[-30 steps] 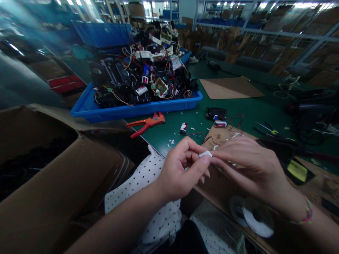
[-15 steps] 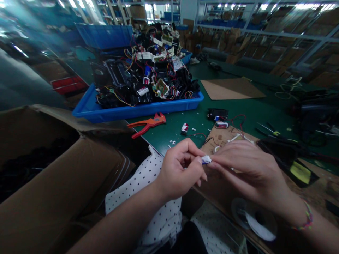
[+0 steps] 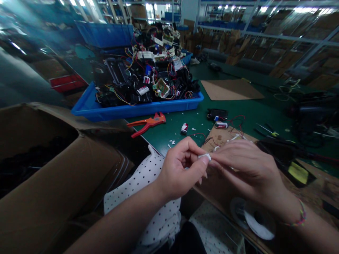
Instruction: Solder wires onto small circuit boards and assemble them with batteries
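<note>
Pinching small white piece (image 3: 205, 155) between left hand (image 3: 177, 169) and right hand (image 3: 246, 169) fingers.

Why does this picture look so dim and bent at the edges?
Head view: light is low and bluish, with glare from ceiling lamps along the top; the wide lens bends the shelving and smears the left edge. The hands, left and right, are fairly sharp, pinching a small white piece; the blue tray is clear, the far boxes soft.
</note>
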### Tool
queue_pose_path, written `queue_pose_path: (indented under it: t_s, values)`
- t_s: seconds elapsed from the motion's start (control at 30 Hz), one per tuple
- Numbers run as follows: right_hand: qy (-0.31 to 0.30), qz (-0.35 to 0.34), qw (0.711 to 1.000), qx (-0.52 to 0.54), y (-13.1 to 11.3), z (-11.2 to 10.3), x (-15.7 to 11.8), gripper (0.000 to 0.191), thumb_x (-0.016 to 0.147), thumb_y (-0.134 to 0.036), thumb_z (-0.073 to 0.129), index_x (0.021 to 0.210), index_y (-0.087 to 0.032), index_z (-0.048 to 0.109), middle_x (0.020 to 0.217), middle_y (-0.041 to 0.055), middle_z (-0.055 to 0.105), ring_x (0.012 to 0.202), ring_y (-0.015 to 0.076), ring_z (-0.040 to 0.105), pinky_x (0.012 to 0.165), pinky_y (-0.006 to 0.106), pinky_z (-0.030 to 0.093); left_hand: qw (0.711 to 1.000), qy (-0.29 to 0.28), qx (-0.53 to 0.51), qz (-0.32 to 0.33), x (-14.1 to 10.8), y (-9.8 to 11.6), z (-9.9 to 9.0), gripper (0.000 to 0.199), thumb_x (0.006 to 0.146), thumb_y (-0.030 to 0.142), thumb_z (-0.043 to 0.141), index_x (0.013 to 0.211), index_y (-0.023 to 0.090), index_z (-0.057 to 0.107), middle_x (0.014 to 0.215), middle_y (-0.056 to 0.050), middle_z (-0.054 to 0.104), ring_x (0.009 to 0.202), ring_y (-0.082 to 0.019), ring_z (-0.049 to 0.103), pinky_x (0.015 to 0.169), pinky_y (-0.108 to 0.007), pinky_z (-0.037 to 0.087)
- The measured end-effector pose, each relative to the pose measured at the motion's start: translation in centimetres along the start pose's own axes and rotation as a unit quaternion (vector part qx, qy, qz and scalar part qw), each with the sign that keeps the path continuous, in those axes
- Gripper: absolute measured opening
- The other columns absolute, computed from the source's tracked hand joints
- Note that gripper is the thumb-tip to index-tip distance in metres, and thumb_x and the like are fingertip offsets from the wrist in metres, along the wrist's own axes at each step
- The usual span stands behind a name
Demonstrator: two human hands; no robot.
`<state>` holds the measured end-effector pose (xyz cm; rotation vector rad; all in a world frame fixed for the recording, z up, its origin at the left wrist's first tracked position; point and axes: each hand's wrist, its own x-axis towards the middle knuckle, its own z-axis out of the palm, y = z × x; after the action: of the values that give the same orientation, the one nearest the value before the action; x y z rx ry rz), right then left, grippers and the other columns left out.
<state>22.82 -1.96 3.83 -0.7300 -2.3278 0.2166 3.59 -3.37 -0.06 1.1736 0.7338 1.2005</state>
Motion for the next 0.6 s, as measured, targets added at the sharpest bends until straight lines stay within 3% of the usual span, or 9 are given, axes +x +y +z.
queue_pose_path:
  t_s: [0.37,0.5,0.6]
  values:
    - [0.001,-0.012,1.000,-0.003,0.51,0.13,-0.34,0.041,0.086,-0.007,0.068,0.122,-0.026,0.068,0.094,-0.0013,0.077,0.088,0.0121,0.070,0.087,0.033,0.051,1.000,0.007,-0.002,0.010,-0.33,-0.45,-0.35,0.006,0.092,0.013,0.056,0.091,0.018,0.058,0.064,0.001,0.069,0.046,-0.007,0.060,0.045,-0.015,0.047]
    - [0.002,-0.015,1.000,-0.012,0.64,0.00,-0.43,0.040,0.086,-0.006,0.068,0.121,-0.026,0.068,0.095,-0.0015,0.077,0.089,0.0114,0.070,0.088,0.032,0.051,1.000,-0.004,-0.023,-0.008,-0.30,-0.55,-0.46,0.002,0.095,0.019,0.057,0.095,0.018,0.059,0.066,0.001,0.069,0.049,-0.007,0.061,0.047,-0.014,0.050]
    - [0.008,-0.027,0.999,-0.030,0.58,-0.05,-0.50,0.036,0.087,-0.007,0.066,0.119,-0.024,0.069,0.093,-0.0011,0.076,0.087,0.0111,0.069,0.087,0.032,0.050,1.000,0.001,-0.012,0.000,-0.16,-0.50,-0.40,0.014,0.094,0.028,0.066,0.091,0.017,0.057,0.065,0.001,0.069,0.047,-0.006,0.059,0.045,-0.013,0.048]
